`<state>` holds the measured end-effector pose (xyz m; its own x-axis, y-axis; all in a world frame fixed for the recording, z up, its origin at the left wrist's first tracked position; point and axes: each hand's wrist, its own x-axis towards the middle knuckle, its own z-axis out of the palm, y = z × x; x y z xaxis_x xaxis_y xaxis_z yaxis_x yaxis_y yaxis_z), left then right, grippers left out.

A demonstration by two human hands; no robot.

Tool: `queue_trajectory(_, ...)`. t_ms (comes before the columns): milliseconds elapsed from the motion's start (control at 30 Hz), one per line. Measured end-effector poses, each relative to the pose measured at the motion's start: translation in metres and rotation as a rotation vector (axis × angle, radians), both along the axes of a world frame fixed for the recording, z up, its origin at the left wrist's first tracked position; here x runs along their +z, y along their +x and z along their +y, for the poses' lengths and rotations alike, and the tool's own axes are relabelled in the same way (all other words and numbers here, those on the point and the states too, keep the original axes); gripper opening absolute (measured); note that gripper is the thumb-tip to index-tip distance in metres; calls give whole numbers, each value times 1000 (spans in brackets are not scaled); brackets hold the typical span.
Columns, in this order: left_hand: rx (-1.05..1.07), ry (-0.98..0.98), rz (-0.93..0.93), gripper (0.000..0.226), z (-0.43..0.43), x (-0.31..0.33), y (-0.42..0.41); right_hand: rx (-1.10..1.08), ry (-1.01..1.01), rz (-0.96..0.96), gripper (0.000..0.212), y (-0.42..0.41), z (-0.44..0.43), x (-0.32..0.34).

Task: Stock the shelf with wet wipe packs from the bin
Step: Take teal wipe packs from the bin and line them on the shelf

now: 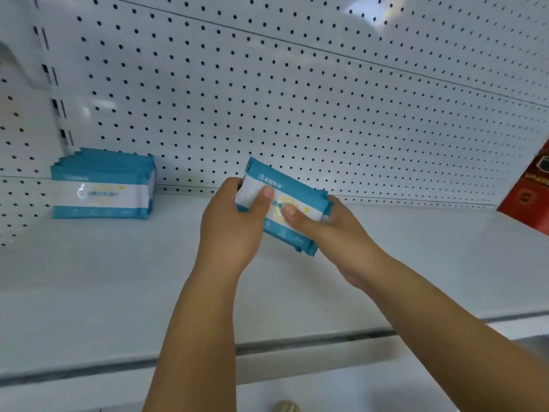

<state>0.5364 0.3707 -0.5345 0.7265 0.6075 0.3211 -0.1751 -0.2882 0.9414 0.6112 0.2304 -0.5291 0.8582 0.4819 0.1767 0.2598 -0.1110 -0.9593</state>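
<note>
White shelf (118, 278), pegboard (297, 99) behind. A stack (102, 184) of wipe packs stands at left rear against the pegboard; a red box (528, 188) at the right edge. Over mid-shelf, left hand (228, 224) and right hand (341, 230) grip a tilted bundle (297, 194) of packs by its ends, thumbs on its front, fingers curled behind

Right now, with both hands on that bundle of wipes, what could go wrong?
The bundle is several loose packs, fanned and tilted; one could slip out between the left hand and right hand. Set down tilted, it may sprawl instead of matching the stack on the shelf.
</note>
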Motion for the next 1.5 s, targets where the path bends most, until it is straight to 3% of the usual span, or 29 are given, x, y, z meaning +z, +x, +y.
queue_trajectory(200, 222, 18, 40, 12, 63, -13, -35, 122, -37, -1, 46, -7, 84, -11)
queue_trajectory(333, 314, 32, 69, 14, 95, -21, -61, 197, -85, -83, 41, -19, 124, -16)
queue_trajectory(567, 503, 28, 169, 15, 146, -34, -111, 331, -149, -201, 52, -50, 192, -26)
queue_trajectory(800, 841, 32, 357, 50, 166, -40, -142, 284, -157, -329, 51, -65, 237, -41)
queue_trajectory(933, 836, 56, 486, 52, 166, -41, -145, 207, -177, -427, 52, -53, 254, -47)
queue_trajectory(1133, 761, 276, 815, 48, 157, -44, -138, -19, -255, -484, 71, -42, 257, -52)
queue_trajectory(1333, 761, 330, 878, 48, 154, -42, -136, 60, -355, -449, 96, -43, 262, -51)
queue_trajectory(1500, 748, 334, 902, 49, 154, -42, -137, 89, -339, -458, 94, -40, 266, -52)
